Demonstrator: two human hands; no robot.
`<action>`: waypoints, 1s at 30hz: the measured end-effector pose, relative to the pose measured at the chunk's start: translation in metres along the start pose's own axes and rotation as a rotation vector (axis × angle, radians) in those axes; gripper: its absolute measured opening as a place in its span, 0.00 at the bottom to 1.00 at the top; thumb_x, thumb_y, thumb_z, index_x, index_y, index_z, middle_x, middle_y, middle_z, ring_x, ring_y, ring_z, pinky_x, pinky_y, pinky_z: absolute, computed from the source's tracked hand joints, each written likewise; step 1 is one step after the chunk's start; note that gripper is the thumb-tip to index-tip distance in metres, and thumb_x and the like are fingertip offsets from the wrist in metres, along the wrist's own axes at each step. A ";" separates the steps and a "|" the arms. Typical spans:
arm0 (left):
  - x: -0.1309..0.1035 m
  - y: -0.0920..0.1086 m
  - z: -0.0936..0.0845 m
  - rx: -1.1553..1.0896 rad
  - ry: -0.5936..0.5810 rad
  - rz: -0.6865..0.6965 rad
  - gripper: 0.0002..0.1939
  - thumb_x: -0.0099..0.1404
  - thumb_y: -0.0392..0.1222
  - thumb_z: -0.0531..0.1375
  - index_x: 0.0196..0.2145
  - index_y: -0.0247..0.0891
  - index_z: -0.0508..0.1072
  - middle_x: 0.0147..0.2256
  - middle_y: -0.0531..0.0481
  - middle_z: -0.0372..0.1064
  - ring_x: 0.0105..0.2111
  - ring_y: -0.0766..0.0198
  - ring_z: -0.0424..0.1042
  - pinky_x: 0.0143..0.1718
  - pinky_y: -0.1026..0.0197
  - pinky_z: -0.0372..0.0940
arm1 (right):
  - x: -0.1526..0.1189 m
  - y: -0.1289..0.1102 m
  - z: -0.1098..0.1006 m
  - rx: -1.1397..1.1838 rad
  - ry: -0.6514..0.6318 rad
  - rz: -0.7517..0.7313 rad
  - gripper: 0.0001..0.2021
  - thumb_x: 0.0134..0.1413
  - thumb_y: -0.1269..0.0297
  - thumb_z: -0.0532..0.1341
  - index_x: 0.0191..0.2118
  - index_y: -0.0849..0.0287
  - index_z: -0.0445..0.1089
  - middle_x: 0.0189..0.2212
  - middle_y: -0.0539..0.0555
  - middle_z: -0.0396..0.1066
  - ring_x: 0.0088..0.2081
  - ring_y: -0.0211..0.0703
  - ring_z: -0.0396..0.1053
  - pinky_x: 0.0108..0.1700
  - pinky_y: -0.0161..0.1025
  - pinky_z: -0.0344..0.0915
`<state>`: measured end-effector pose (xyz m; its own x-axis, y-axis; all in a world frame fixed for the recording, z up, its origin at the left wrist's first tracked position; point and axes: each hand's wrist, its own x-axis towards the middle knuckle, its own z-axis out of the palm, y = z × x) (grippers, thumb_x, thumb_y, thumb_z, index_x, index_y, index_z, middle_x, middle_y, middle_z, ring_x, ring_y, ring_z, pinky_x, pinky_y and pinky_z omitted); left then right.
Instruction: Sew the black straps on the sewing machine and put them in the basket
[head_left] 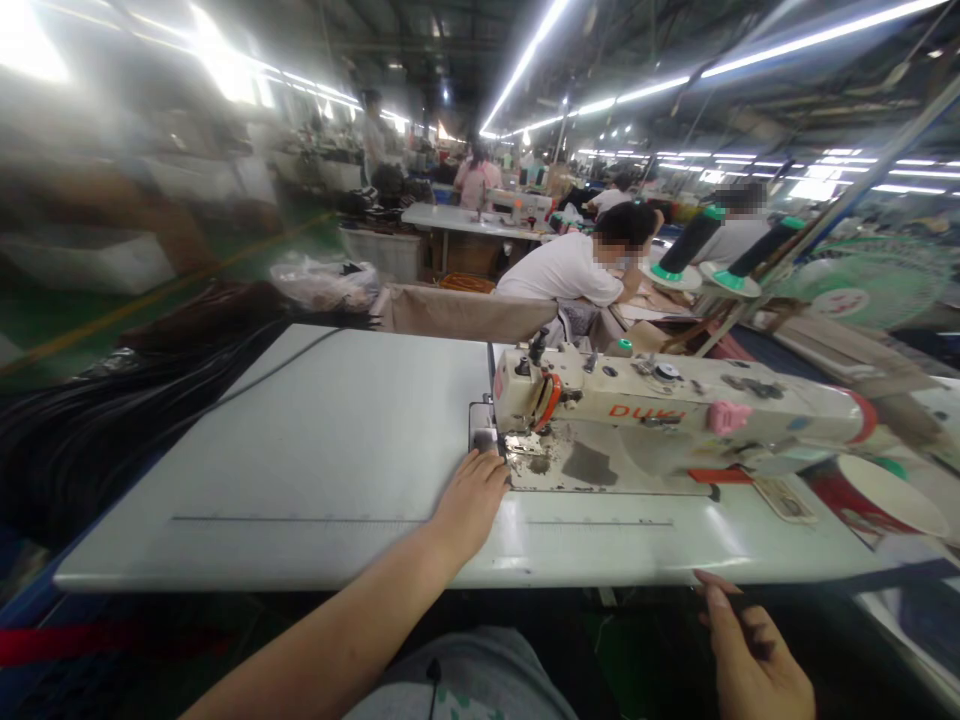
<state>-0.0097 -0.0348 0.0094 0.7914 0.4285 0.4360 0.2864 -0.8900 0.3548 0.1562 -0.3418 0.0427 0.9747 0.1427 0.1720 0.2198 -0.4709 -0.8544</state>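
A white sewing machine (pixel 600 400) with orange lettering stands on the pale table (pixel 337 430). My left hand (pixel 474 492) lies on the tabletop with fingers stretched out, their tips at the metal plate (pixel 484 438) beside the needle area. Nothing shows clearly under those fingers. Below the table's front edge at the right, my right hand (pixel 757 655) is closed, thumb against the fingers, on a dark fabric strip (pixel 885 577). The strip runs off to the right; its end in the hand is mostly hidden.
A pile of dark strips (pixel 97 440) hangs at the table's left, with a cable crossing to it. Thread cones (pixel 686 245) and a green fan (pixel 862 285) stand at the right. A red-and-white bowl-like container (pixel 889 495) is nearer. A person in white (pixel 551 265) leans over work beyond.
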 end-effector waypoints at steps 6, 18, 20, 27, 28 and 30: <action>0.008 -0.006 -0.005 -0.093 -0.057 -0.120 0.11 0.73 0.38 0.59 0.51 0.43 0.75 0.59 0.48 0.72 0.65 0.52 0.64 0.71 0.42 0.53 | -0.010 -0.014 0.012 -0.033 -0.127 -0.266 0.24 0.57 0.41 0.64 0.47 0.57 0.79 0.46 0.57 0.79 0.49 0.54 0.76 0.55 0.45 0.71; 0.012 -0.012 -0.008 -0.210 -0.129 -0.185 0.10 0.73 0.39 0.58 0.49 0.46 0.76 0.63 0.50 0.68 0.69 0.50 0.58 0.71 0.37 0.51 | -0.037 -0.039 0.038 0.083 -0.641 -0.579 0.16 0.65 0.51 0.63 0.30 0.55 0.77 0.28 0.54 0.76 0.31 0.44 0.76 0.34 0.34 0.73; 0.018 -0.022 -0.005 -0.254 -0.118 -0.184 0.10 0.71 0.37 0.58 0.46 0.45 0.78 0.60 0.48 0.70 0.67 0.51 0.61 0.70 0.41 0.54 | -0.043 -0.042 0.043 0.083 -0.692 -0.577 0.15 0.67 0.53 0.61 0.32 0.55 0.78 0.30 0.54 0.77 0.32 0.43 0.76 0.36 0.34 0.74; 0.061 -0.072 0.003 -0.212 -0.100 -0.235 0.17 0.65 0.33 0.59 0.51 0.38 0.77 0.58 0.41 0.70 0.62 0.52 0.66 0.68 0.47 0.59 | -0.058 -0.058 0.066 -0.030 -0.762 -0.525 0.23 0.68 0.56 0.56 0.63 0.59 0.70 0.38 0.58 0.80 0.37 0.47 0.79 0.45 0.40 0.76; 0.068 -0.077 0.003 -0.205 -0.104 -0.244 0.19 0.66 0.34 0.59 0.54 0.37 0.76 0.60 0.40 0.69 0.64 0.51 0.64 0.68 0.46 0.58 | -0.059 -0.061 0.070 -0.040 -0.787 -0.511 0.24 0.68 0.56 0.55 0.64 0.60 0.69 0.37 0.58 0.80 0.37 0.47 0.79 0.46 0.41 0.76; 0.080 -0.084 0.005 -0.193 -0.121 -0.255 0.21 0.67 0.36 0.59 0.57 0.37 0.74 0.62 0.40 0.67 0.66 0.50 0.61 0.70 0.45 0.54 | -0.060 -0.068 0.078 -0.060 -0.823 -0.478 0.24 0.70 0.56 0.53 0.64 0.59 0.70 0.36 0.59 0.81 0.37 0.49 0.79 0.46 0.43 0.76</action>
<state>0.0324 0.0737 0.0109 0.7692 0.6014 0.2160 0.3849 -0.7058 0.5946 0.0799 -0.2506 0.0520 0.4516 0.8888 0.0781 0.6113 -0.2445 -0.7527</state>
